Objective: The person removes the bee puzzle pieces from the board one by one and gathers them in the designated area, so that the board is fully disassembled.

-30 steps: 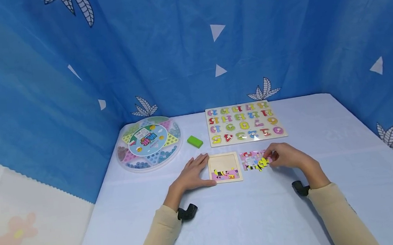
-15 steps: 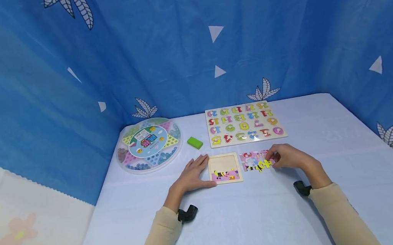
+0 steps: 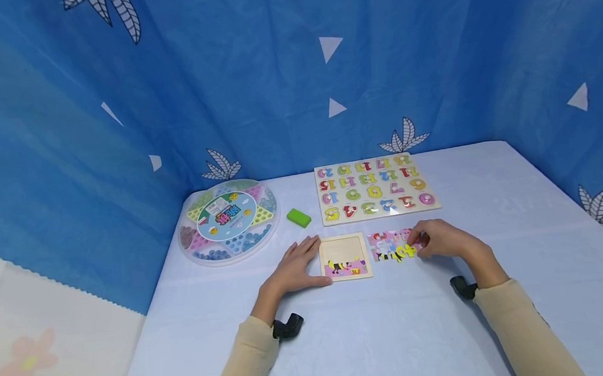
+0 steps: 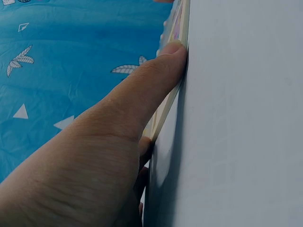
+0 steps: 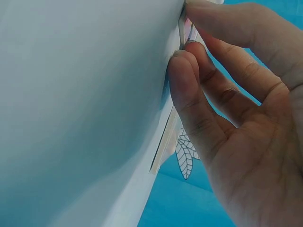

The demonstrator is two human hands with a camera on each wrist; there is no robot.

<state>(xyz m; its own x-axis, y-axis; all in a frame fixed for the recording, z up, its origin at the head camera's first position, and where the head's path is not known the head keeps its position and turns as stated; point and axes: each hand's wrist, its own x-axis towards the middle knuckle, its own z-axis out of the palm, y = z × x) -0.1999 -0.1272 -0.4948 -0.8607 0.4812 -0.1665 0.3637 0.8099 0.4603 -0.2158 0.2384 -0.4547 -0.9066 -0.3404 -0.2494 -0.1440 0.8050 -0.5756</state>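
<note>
Item: my left hand [image 3: 294,269], spread, thumb and fingers apart, lying along the near-left side of the wooden tray [image 3: 340,248]; the thumb touches its lower left corner, the index fingertip its upper left.
Item: my right hand [image 3: 441,239], fingers bent, thumb and fingertips touching the right edge of the puzzle pieces [image 3: 383,247]; whether they pinch a single one I cannot tell.
Item: the puzzle pieces, a pink and yellow group lying flat between my hands, just right of the tray, with visible joints.
Item: the wooden tray, square, rimmed, just right of my left hand; its lower part holds a pink strip [image 3: 360,264] with a bee figure, its upper part shows bare wood.
Item: green block [image 3: 299,217], just beyond my left fingertips.
Item: round game case [image 3: 227,216], transparent, beyond and left of my left hand, with coloured beads inside and a printed oval label.
Item: number board [image 3: 363,194], beyond both hands, its coloured numerals upside down to me.
Item: white tablecloth [image 3: 377,335], beneath my hands.
Item: blue curtain [image 3: 270,66], patterned with leaves and white triangles, beyond everything listed.
</note>
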